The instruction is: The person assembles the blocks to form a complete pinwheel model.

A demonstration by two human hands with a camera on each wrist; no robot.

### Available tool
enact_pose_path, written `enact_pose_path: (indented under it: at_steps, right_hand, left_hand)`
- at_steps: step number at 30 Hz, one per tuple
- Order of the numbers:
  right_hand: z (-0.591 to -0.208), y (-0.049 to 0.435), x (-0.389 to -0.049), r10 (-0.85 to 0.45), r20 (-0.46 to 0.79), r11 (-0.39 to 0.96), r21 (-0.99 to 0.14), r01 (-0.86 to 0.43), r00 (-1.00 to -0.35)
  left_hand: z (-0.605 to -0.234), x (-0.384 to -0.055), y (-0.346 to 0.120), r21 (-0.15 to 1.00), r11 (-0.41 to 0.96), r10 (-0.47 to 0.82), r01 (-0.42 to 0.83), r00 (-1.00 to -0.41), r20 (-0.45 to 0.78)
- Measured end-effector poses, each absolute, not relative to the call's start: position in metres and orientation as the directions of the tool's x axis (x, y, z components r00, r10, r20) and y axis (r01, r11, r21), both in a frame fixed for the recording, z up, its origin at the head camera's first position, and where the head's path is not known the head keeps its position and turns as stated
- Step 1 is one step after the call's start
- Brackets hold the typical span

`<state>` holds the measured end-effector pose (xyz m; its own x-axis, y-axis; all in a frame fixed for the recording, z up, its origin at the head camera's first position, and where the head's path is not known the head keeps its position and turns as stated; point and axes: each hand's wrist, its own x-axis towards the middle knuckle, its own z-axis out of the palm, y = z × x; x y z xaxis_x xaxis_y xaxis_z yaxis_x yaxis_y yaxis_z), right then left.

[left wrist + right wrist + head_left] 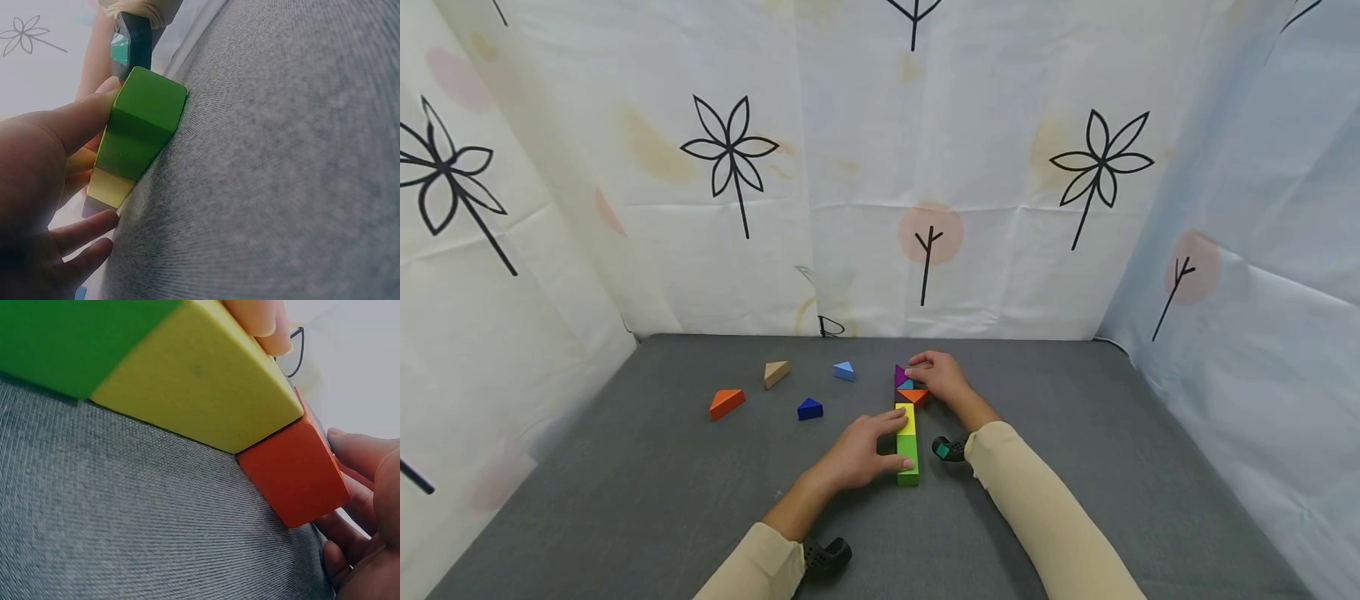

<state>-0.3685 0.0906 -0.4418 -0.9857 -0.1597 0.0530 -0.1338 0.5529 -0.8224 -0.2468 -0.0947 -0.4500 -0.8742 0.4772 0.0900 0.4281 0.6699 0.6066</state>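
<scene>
A row of coloured blocks stands on the grey surface. At its near end is a green block [907, 457], then a yellow block [906, 421]. Beyond come an orange triangular block [294, 472], a teal piece [906, 385] and a purple triangular block [899, 374]. My left hand [859, 450] lies along the row's left side, fingertips on the yellow block and extended thumb on the green one. At the far end my right hand [942, 377] has its thumb against the purple block, with its fingers bent behind; the hand partly hides that block.
Left of the row lie loose triangular blocks: a red-orange one [727, 404], a tan one [776, 373], a dark blue one [810, 409] and a light blue one [844, 371]. A patterned white cloth [850, 167] encloses the grey table [625, 500] at the back and sides.
</scene>
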Motion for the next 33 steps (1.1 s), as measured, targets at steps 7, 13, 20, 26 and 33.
enact_pose_path:
  at_steps: [7,13,20,26,33]
  right_hand:
    - [-0.441,0.092,-0.369,-0.162,0.041,0.552,-0.825,-0.125,-0.986]
    - [-0.439,0.093,-0.366,-0.169,0.050,0.531,-0.837,-0.134,-0.984]
    - [-0.436,0.101,-0.359,-0.158,0.120,0.497,-0.848,-0.184,-0.980]
    - [-0.433,0.108,-0.350,-0.126,0.182,0.502,-0.836,-0.221,-0.975]
    - [-0.428,0.115,-0.329,-0.136,0.214,0.560,-0.789,-0.253,-0.967]
  left_hand:
    - [-0.449,-0.245,-0.094,0.612,0.668,0.475,0.423,-0.876,0.088]
    - [-0.448,-0.245,-0.095,0.615,0.660,0.479,0.431,-0.873,0.098]
    - [-0.448,-0.245,-0.095,0.612,0.668,0.479,0.424,-0.874,0.083]
    - [-0.445,-0.245,-0.094,0.613,0.675,0.465,0.411,-0.882,0.078]
    - [-0.443,-0.246,-0.094,0.604,0.684,0.462,0.409,-0.884,0.075]
